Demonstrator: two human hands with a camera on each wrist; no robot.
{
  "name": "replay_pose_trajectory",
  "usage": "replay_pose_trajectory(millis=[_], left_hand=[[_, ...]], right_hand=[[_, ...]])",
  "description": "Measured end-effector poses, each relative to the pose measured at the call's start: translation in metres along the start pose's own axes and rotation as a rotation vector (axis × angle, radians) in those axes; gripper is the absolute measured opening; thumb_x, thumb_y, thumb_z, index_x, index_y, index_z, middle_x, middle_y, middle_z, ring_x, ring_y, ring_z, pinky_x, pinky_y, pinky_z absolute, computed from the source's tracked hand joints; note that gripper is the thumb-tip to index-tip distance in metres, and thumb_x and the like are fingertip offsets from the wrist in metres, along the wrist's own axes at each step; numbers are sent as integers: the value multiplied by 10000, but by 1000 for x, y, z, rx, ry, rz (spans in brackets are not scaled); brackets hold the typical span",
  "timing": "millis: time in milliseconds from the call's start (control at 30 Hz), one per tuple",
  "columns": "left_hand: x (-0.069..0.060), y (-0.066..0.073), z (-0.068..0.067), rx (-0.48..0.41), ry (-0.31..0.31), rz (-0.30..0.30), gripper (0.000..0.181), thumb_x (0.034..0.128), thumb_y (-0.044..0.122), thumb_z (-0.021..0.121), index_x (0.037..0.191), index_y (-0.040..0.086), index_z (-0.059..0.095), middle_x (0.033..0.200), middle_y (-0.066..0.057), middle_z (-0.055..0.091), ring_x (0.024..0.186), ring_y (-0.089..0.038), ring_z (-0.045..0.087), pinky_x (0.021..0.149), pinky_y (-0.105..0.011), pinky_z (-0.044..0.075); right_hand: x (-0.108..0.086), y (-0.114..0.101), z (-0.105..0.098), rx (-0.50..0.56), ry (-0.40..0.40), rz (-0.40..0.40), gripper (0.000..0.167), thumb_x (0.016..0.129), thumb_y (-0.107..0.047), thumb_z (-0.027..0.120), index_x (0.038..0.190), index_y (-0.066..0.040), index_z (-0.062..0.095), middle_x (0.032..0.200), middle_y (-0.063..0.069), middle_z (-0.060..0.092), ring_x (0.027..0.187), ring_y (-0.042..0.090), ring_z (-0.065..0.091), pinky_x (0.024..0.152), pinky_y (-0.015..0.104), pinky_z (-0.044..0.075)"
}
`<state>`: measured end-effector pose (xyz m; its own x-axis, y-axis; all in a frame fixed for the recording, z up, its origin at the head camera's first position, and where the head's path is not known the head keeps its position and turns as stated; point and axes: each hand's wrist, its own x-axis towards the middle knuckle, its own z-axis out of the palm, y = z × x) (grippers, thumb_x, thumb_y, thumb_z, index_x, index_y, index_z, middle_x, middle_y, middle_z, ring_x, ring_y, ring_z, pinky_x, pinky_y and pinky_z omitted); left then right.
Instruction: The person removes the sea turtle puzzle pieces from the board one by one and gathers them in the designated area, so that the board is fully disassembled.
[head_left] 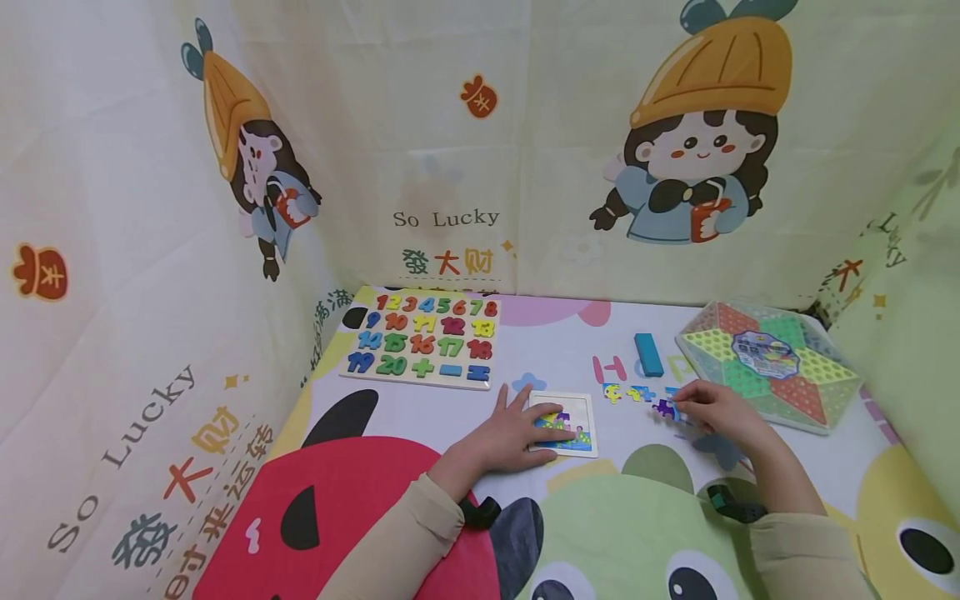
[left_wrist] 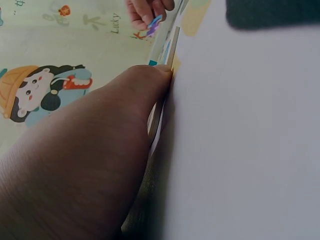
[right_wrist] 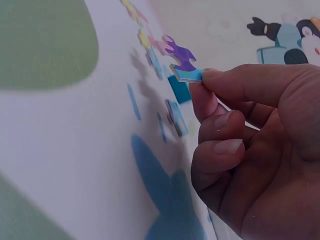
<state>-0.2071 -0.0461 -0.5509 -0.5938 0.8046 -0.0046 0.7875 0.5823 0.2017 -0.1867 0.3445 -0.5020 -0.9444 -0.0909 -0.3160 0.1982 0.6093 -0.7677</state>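
Observation:
In the head view a small white-framed puzzle board (head_left: 588, 402) lies on the cloth, with some picture pieces in it. My left hand (head_left: 504, 435) rests on its left part, fingers spread; in the left wrist view the thumb of that hand (left_wrist: 105, 120) touches the board's edge (left_wrist: 173, 47). My right hand (head_left: 723, 417) pinches a purple and blue puzzle piece (head_left: 664, 408) to the right of the board. The right wrist view shows this piece (right_wrist: 184, 60) between thumb and forefinger of the right hand (right_wrist: 255, 130), held above the cloth, other fingers curled.
Loose puzzle pieces (head_left: 612, 393) lie beyond and right of the board. A teal block (head_left: 648, 355) is behind them. A number board (head_left: 422, 340) lies at the back left, and a hexagonal patterned box (head_left: 770, 367) at the back right. Printed curtains (head_left: 555, 167) enclose the table.

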Motion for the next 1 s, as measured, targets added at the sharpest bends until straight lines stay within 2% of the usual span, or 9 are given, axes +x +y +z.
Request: replay_pose_trajectory(millis=[333,600,833,1000], left_hand=[[0,0,0,0,-7,-3,538,947,626,470,1434,646,243,1603,140,277,1520,-407,132,1156,-724,54],[0,1,-3,2,-3,-3,547,939,629,481,1445,622,273,1594,119,290,1518,-399,151,1156,-723,82],[0,-1,-2,9,15,-1,553,920,637,514,1445,583,346,1561,98,339,1514,-371,178,1158,-717,100],[-2,-4,-4,-28,20,0,499,917,629,530,1402,543,453,1533,91,386,1513,-352,196,1169,-703,86]], right_hand=[[-2,10,-9,6,-24,47,392,969,-345,629,1165,-7,593,705,14,519,593,175,477,547,321,396],[-1,12,-13,-31,-46,43,317,982,-286,613,1135,-8,612,698,17,525,578,165,478,545,309,403],[-3,11,-12,-84,-46,18,278,996,-229,583,1125,17,608,744,34,543,616,169,493,556,301,425],[-2,13,-9,-137,-26,17,250,986,-224,600,1093,2,613,762,45,563,633,173,509,559,305,440]])
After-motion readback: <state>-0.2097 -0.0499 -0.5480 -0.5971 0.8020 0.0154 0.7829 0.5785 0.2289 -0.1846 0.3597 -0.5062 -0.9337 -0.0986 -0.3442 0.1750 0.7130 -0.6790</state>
